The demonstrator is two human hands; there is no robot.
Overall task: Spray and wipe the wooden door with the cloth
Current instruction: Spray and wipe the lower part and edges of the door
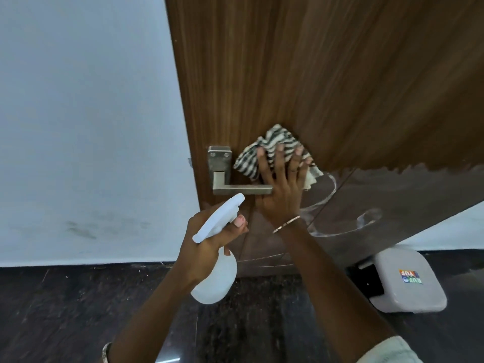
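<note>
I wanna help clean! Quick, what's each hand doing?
Left hand: grips the bottle.
Right hand: open, fingers press the cloth on the door.

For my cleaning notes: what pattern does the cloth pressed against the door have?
The cloth has dark and cream stripes, zebra-like. The head view shows it best.

Handle (221, 179) blocks leftward; door face (340, 74) free above.

My right grip (281, 189) covers the lower part of the cloth (272, 142) just right of the door handle (235, 190). Below the handle, my left grip (207, 244) hides the neck of the spray bottle (217, 281). Low to the handle's right, a sticker (410, 276) is too small to read.
</note>
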